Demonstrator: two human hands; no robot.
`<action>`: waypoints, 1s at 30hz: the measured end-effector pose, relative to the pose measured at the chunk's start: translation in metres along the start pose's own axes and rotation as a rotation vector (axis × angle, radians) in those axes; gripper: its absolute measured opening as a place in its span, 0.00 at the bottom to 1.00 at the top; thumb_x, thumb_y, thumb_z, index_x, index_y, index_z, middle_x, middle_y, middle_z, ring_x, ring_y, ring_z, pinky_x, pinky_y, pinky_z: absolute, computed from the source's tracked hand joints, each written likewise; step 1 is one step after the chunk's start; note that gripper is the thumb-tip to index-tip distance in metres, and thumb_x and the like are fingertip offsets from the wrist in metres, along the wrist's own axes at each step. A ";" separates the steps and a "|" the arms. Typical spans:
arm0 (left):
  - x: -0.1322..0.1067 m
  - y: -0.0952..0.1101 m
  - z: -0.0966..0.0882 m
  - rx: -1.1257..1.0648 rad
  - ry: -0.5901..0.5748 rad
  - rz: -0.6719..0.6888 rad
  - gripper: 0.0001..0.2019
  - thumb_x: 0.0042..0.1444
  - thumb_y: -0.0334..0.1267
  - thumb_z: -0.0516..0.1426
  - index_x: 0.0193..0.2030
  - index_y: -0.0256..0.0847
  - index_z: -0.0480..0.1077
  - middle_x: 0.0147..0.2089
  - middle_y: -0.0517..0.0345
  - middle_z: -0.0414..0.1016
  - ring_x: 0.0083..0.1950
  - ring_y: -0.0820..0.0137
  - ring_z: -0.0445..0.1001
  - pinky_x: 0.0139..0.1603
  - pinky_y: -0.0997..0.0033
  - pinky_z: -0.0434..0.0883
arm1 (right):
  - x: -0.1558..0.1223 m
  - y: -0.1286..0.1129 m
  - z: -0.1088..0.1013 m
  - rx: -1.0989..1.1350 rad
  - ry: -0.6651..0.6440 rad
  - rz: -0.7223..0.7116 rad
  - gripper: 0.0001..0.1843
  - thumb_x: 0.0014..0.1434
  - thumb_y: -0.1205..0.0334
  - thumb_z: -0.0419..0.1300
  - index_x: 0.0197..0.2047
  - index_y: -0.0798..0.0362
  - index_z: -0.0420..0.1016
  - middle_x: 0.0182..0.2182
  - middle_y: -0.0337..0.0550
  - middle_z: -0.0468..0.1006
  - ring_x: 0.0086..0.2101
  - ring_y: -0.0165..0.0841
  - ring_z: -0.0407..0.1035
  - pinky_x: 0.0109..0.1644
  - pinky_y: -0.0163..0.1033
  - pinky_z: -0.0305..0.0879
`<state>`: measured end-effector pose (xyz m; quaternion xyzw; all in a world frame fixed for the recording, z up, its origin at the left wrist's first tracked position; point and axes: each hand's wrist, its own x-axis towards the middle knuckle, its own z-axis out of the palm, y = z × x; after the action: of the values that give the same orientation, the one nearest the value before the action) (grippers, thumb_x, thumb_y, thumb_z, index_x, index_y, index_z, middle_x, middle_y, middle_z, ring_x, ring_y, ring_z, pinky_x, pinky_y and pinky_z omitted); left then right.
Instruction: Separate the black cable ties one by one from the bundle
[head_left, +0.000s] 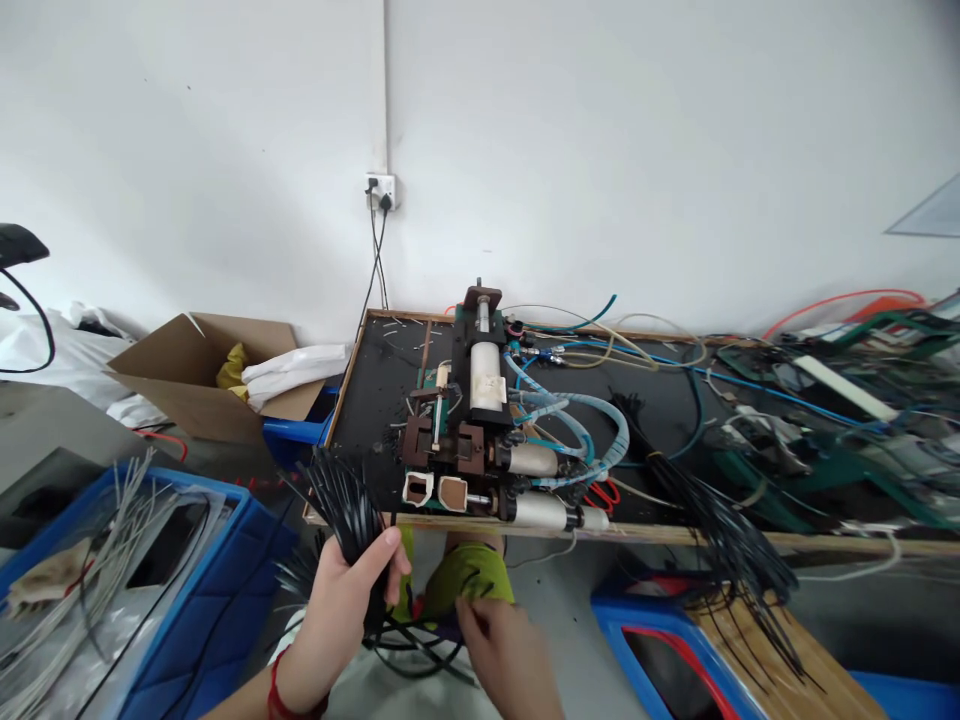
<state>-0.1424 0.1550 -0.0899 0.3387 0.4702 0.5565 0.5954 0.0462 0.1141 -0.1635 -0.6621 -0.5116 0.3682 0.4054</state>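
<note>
Bundle of black strands (346, 507), held upright-tilted just off the bench's near edge; long axis eleven to five o'clock, fanned ends toward eleven, lower lengths looping near five. The left hand (346, 598) is closed firmly round its middle. At four o'clock from it, the right hand (506, 645) is blurred, fingers curled; whether it grips anything cannot be told. The step appears to be gathering or sorting strands; the next move would call for a steady left grip and aligned ends. Outward: machine with white cylinders (487, 375) toward one o'clock, on the bench (373, 395); second black bundle (694, 495), three; blue bin (214, 590), nine.
</note>
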 end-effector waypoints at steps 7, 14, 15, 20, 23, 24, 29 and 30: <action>-0.006 -0.017 0.006 0.117 -0.101 -0.073 0.19 0.56 0.50 0.66 0.25 0.37 0.71 0.20 0.56 0.73 0.17 0.73 0.65 0.18 0.73 0.63 | 0.001 -0.084 -0.002 0.231 0.001 -0.129 0.09 0.62 0.52 0.65 0.35 0.46 0.82 0.25 0.43 0.76 0.25 0.37 0.67 0.28 0.39 0.58; -0.008 -0.007 0.002 0.167 0.015 0.004 0.17 0.53 0.52 0.67 0.29 0.38 0.78 0.27 0.51 0.80 0.28 0.62 0.76 0.31 0.65 0.75 | 0.012 -0.088 0.037 0.703 0.129 -0.061 0.19 0.65 0.44 0.62 0.31 0.49 0.75 0.29 0.39 0.72 0.31 0.34 0.67 0.35 0.36 0.65; -0.006 -0.005 0.001 0.177 0.032 0.039 0.17 0.54 0.52 0.66 0.27 0.38 0.78 0.27 0.51 0.79 0.29 0.62 0.77 0.34 0.65 0.76 | 0.013 -0.084 0.038 0.752 0.169 -0.046 0.19 0.66 0.42 0.60 0.33 0.49 0.73 0.28 0.39 0.73 0.31 0.33 0.67 0.36 0.36 0.66; 0.001 -0.007 -0.005 0.123 0.023 0.032 0.18 0.57 0.53 0.65 0.29 0.39 0.74 0.14 0.65 0.63 0.15 0.75 0.58 0.17 0.75 0.59 | 0.010 -0.081 0.044 0.530 -0.064 -0.099 0.17 0.68 0.45 0.58 0.34 0.48 0.75 0.16 0.33 0.68 0.18 0.30 0.60 0.23 0.34 0.56; 0.004 -0.010 -0.002 0.116 0.023 -0.024 0.22 0.54 0.53 0.67 0.22 0.39 0.68 0.13 0.67 0.59 0.15 0.77 0.55 0.16 0.76 0.54 | 0.007 -0.083 0.042 0.399 -0.217 -0.202 0.15 0.70 0.50 0.57 0.37 0.50 0.77 0.23 0.39 0.77 0.23 0.32 0.68 0.29 0.36 0.62; 0.005 -0.010 -0.001 0.107 0.033 -0.025 0.24 0.54 0.53 0.67 0.20 0.40 0.65 0.13 0.66 0.58 0.15 0.77 0.54 0.17 0.76 0.54 | 0.006 -0.081 0.041 0.391 -0.249 -0.194 0.16 0.70 0.50 0.56 0.37 0.50 0.77 0.22 0.39 0.77 0.22 0.32 0.67 0.29 0.36 0.62; 0.015 -0.001 0.002 -0.011 0.101 0.021 0.19 0.55 0.48 0.67 0.27 0.41 0.65 0.15 0.70 0.57 0.17 0.78 0.54 0.19 0.76 0.56 | 0.002 -0.060 0.044 0.627 -0.503 -0.003 0.26 0.67 0.39 0.55 0.29 0.52 0.72 0.14 0.35 0.69 0.15 0.27 0.58 0.22 0.33 0.52; 0.016 0.001 0.003 -0.018 0.098 0.021 0.17 0.56 0.48 0.67 0.30 0.40 0.67 0.16 0.71 0.57 0.17 0.78 0.53 0.19 0.77 0.56 | 0.001 -0.057 0.047 0.736 -0.519 0.037 0.26 0.66 0.38 0.57 0.28 0.52 0.70 0.13 0.33 0.67 0.15 0.26 0.55 0.21 0.33 0.50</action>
<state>-0.1407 0.1716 -0.0911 0.3105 0.4901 0.5831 0.5687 -0.0179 0.1309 -0.1305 -0.3685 -0.4193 0.6869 0.4655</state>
